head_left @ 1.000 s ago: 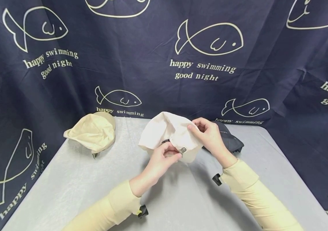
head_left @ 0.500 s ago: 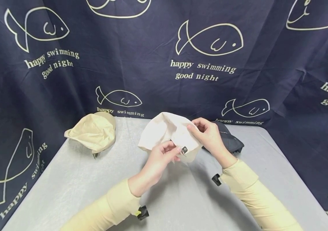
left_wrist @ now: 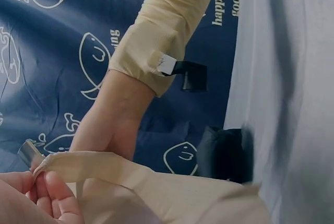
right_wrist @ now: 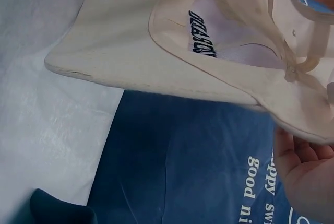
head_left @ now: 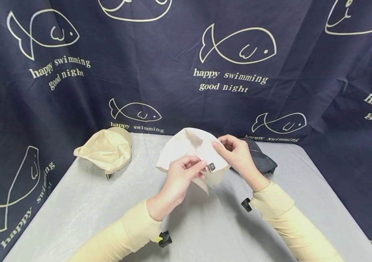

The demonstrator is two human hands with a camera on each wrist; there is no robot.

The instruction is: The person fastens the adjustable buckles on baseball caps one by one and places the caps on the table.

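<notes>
A cream-white baseball cap [head_left: 186, 143] is held up over the table between both hands. My left hand [head_left: 180, 178] pinches the cap's back strap beside a small metal buckle [head_left: 211, 167], thumb against forefinger. In the left wrist view that buckle [left_wrist: 31, 154] sticks out past the fingertips [left_wrist: 57, 187]. My right hand [head_left: 238, 154] grips the cap's right side between thumb and fingers. The right wrist view looks into the cap, showing its brim [right_wrist: 109, 41] and dark lettering [right_wrist: 201, 33]; the right hand [right_wrist: 308, 177] is at the cap's edge.
On the left of the grey-white table [head_left: 107, 207] lies a beige cap [head_left: 105, 151]. A dark navy cap [head_left: 260, 158] sits behind the right hand, partly covered by it. A navy curtain [head_left: 172, 65] with fish drawings hangs behind the table.
My left hand has shifted slightly and its fingers have changed place at the strap; the buckle has turned and moved a little right. A pale flap now shows below that hand. The right hand stays put.
</notes>
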